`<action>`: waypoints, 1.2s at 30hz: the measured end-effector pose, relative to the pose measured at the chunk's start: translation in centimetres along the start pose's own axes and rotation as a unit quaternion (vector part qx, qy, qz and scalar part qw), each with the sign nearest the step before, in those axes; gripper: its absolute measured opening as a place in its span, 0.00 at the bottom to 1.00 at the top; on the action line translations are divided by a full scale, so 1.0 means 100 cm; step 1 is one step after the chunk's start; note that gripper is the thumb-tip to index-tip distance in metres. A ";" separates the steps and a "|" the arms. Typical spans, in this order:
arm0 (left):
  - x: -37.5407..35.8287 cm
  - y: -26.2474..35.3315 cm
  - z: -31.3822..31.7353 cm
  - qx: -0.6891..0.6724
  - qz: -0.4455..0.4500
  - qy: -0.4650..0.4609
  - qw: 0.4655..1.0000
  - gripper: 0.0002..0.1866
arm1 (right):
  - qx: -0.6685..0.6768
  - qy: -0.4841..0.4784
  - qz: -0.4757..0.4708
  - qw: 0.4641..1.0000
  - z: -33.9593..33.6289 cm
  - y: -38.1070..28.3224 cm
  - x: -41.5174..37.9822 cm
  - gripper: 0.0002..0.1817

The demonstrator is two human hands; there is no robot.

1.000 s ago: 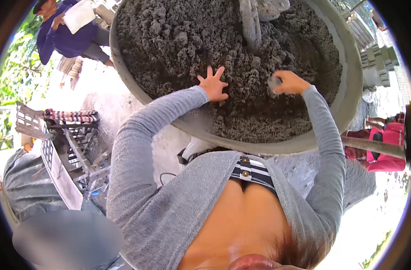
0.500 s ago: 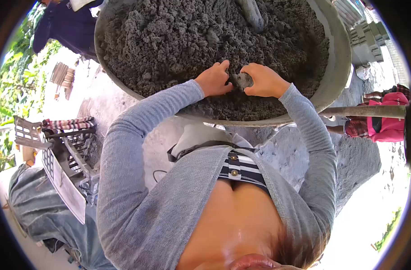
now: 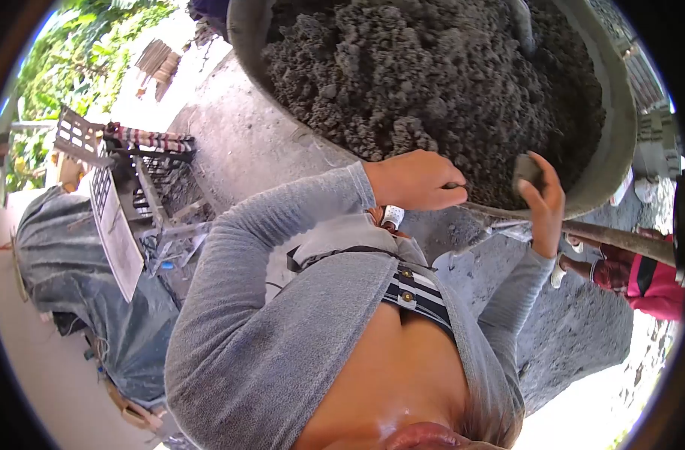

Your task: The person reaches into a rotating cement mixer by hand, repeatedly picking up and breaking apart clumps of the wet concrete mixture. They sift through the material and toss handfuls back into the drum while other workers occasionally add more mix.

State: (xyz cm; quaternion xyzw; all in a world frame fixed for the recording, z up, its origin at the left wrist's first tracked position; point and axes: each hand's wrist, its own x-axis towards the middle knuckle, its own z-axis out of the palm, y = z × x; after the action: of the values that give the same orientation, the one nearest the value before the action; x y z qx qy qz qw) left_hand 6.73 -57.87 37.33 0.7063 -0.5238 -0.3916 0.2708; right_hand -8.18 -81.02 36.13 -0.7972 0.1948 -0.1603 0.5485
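A big round tub [image 3: 618, 127] holds a crumbly dark grey mix [image 3: 402, 75] that looks like moist sand or mortar. My right hand [image 3: 549, 199] is raised over the tub's near right rim, with thumb and fingers closed around a rough grey lump [image 3: 528, 171]. To its left, my left hand [image 3: 417, 180] hangs at the near rim with its fingers curled. A small dark spot shows between its thumb and fingers; whether that is a bit of mix or only a gap, I cannot make out.
A grey, coated tool end [image 3: 521, 26] sticks out of the mix. A wooden pole [image 3: 620, 244] runs to the right beside a person in pink [image 3: 654, 289]. A metal frame [image 3: 151, 187], a slatted chair-like piece and a dark tarp [image 3: 80, 240] stand at left. Blocks [image 3: 661, 142] are stacked far right.
My hands, together at the grey lump before, have come apart. The right hand has lifted the lump away to the right; the left has drawn back to the rim. The whole view has turned.
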 end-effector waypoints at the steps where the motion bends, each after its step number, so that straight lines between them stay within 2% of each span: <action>1: -0.007 0.006 0.000 0.003 0.051 0.079 0.996 0.20 | 0.138 0.077 0.000 0.987 -0.006 0.000 -0.007 0.28; 2: -0.014 0.010 -0.002 0.008 0.102 0.158 0.982 0.19 | 0.272 0.150 0.004 0.951 -0.016 0.003 -0.016 0.29; 3: -0.016 0.016 -0.006 0.010 0.092 0.172 0.981 0.19 | 0.387 0.120 -0.044 0.913 -0.046 0.028 -0.030 0.31; 5: -0.034 0.021 -0.018 -0.027 0.136 0.270 0.953 0.16 | 0.475 0.154 -0.094 0.861 -0.069 0.041 -0.063 0.31; 6: -0.044 0.015 -0.023 -0.021 0.130 0.281 0.951 0.16 | 0.515 0.168 -0.121 0.832 -0.080 0.049 -0.080 0.31; 8: -0.063 -0.010 -0.034 -0.066 0.168 0.473 0.862 0.14 | 0.579 0.142 -0.124 0.793 -0.095 0.064 -0.122 0.28; 9: -0.074 -0.034 -0.037 -0.038 0.168 0.559 0.811 0.13 | 0.605 0.135 -0.106 0.777 -0.107 0.098 -0.143 0.27; 10: -0.086 -0.062 -0.040 0.019 0.188 0.647 0.739 0.13 | 0.604 0.159 -0.046 0.780 -0.114 0.131 -0.164 0.25; 11: -0.104 -0.096 -0.041 0.024 0.182 0.694 0.696 0.12 | 0.600 0.183 0.014 0.779 -0.109 0.162 -0.186 0.23; 12: -0.126 -0.119 -0.040 0.054 0.128 0.732 0.667 0.10 | 0.479 0.355 0.095 0.797 -0.083 0.187 -0.209 0.20; 13: -0.150 -0.153 -0.032 0.058 0.040 0.743 0.666 0.10 | 0.445 0.355 0.163 0.806 -0.075 0.242 -0.249 0.16; 14: -0.175 -0.205 -0.015 0.061 -0.053 0.734 0.674 0.13 | 0.403 0.346 0.209 0.821 -0.062 0.305 -0.305 0.16; 15: -0.205 -0.260 0.007 0.063 -0.147 0.719 0.677 0.17 | 0.339 0.373 0.361 0.785 -0.040 0.327 -0.345 0.17; 16: -0.248 -0.303 0.042 -0.065 -0.263 0.657 0.703 0.21 | 0.312 0.377 0.470 0.735 -0.014 0.332 -0.373 0.18; 17: -0.303 -0.381 0.102 -0.086 -0.359 0.581 0.725 0.28 | 0.290 0.365 0.544 0.698 0.015 0.334 -0.397 0.18; 18: -0.362 -0.422 0.175 -0.106 -0.450 0.535 0.707 0.36 | 0.274 0.341 0.595 0.675 0.041 0.332 -0.417 0.19; 19: -0.424 -0.440 0.249 -0.128 -0.552 0.501 0.654 0.41 | 0.261 0.307 0.634 0.661 0.070 0.329 -0.431 0.20; 20: -0.480 -0.435 0.315 -0.112 -0.706 0.435 0.548 0.38 | 0.249 0.262 0.662 0.656 0.100 0.322 -0.436 0.21; 21: -0.541 -0.418 0.366 -0.225 -0.776 0.358 0.468 0.33 | 0.238 0.213 0.682 0.658 0.131 0.314 -0.436 0.22; 22: -0.583 -0.396 0.406 -0.279 -0.806 0.305 0.424 0.31 | 0.232 0.168 0.693 0.662 0.160 0.308 -0.434 0.23; 23: -0.615 -0.374 0.433 -0.315 -0.818 0.261 0.404 0.29 | 0.230 0.113 0.697 0.670 0.190 0.303 -0.425 0.24; 24: -0.642 -0.350 0.461 -0.350 -0.822 0.226 0.389 0.26 | 0.225 0.054 0.694 0.682 0.219 0.299 -0.416 0.25; 26: -0.676 -0.327 0.482 -0.377 -0.814 0.207 0.391 0.22 | 0.226 -0.070 0.663 0.711 0.289 0.284 -0.373 0.27; 29: -0.715 -0.340 0.472 -0.317 -0.803 0.197 0.465 0.18 | 0.270 -0.247 0.534 0.762 0.423 0.238 -0.264 0.30; 31: -0.733 -0.374 0.439 -0.062 -0.729 0.042 0.681 0.17 | 0.354 -0.320 0.409 0.778 0.533 0.162 -0.163 0.31; 32: -0.739 -0.396 0.416 0.063 -0.686 0.008 0.725 0.17 | 0.408 -0.340 0.343 0.775 0.578 0.107 -0.111 0.32; 33: -0.738 -0.411 0.393 0.077 -0.698 0.090 0.706 0.17 | 0.491 -0.359 0.270 0.746 0.626 0.030 -0.055 0.33; 34: -0.729 -0.449 0.383 -0.067 -0.664 0.522 0.531 0.16 | 0.576 -0.375 0.193 0.700 0.662 -0.070 -0.005 0.34; 35: -0.696 -0.414 0.319 -0.159 -0.592 0.639 0.465 0.16 | 0.625 -0.391 0.126 0.664 0.676 -0.160 0.024 0.35; 36: -0.688 -0.448 0.302 -0.103 -0.506 0.710 0.479 0.15 | 0.632 -0.398 0.014 0.665 0.670 -0.266 0.034 0.37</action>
State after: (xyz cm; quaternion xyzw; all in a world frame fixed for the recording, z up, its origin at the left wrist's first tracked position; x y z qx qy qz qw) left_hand -4.88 22.11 3.84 0.8532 0.3395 0.1232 0.3765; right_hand 29.84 -19.69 37.91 -0.2444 -0.1794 0.0956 0.9481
